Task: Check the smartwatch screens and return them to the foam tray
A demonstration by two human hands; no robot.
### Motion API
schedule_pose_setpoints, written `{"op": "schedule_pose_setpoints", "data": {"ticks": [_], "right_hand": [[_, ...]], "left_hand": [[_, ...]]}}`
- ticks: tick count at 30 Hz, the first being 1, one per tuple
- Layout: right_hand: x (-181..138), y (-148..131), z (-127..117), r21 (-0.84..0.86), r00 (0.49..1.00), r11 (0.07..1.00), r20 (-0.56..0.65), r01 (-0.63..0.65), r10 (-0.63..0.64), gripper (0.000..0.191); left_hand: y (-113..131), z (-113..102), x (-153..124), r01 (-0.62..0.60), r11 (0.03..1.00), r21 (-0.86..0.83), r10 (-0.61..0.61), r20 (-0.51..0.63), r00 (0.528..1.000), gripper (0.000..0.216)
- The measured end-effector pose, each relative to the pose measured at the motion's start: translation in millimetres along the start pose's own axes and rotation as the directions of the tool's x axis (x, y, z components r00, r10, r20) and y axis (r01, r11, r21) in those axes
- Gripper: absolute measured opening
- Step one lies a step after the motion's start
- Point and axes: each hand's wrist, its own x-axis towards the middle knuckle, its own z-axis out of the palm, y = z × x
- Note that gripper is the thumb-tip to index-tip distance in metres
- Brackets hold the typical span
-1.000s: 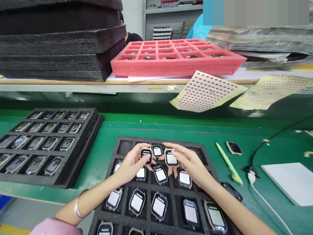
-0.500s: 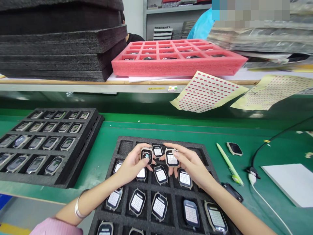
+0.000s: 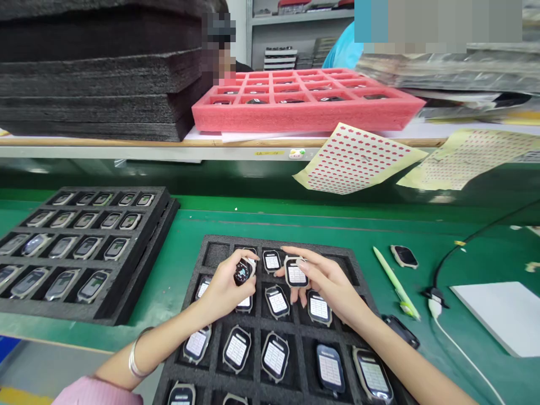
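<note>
A black foam tray with several smartwatch bodies in its pockets lies in front of me on the green bench. My left hand is closed round one watch body whose dark screen shows a round dial, held just above the tray's upper left pockets. My right hand pinches another watch body with a lit white screen, a little to the right. Both hands hover over the tray's far rows.
A second black tray of watch bodies sits to the left. A green pen, two loose watch bodies, a white cable and a white pad lie right. A pink foam tray and stacked black foam rest on the shelf; red-dot sticker sheets hang from it.
My left hand has drawn its watch slightly down and toward me and turned it; its screen changed from a white list to a dark round dial. My right hand has stayed still.
</note>
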Motion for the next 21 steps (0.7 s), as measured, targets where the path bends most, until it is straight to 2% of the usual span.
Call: {"op": "schedule_pose_setpoints", "data": {"ticks": [7,14,21], "right_hand": [[0.3,0.0,-0.2,-0.004,1.0,1.0,-0.004,-0.005,0.005,0.046],[-0.6,-1.8,1.1,-0.001,1.0,1.0,-0.021,-0.016,0.016,0.047],[-0.1,-1.9,0.9,-0.006,0.999,1.0,-0.031,-0.023,0.023,0.045]], "left_hand": [[-2.5,1.9,-0.4,-0.015,1.0,0.027,0.015,-0.021,1.0,0.035],[-1.1,-1.2,-0.9,-0.054,0.996,0.077,0.05,0.044,0.998,0.036],[-1.1,-0.6,-1.0,-0.043,0.997,0.062,0.044,-0.017,0.999,0.036]]}}
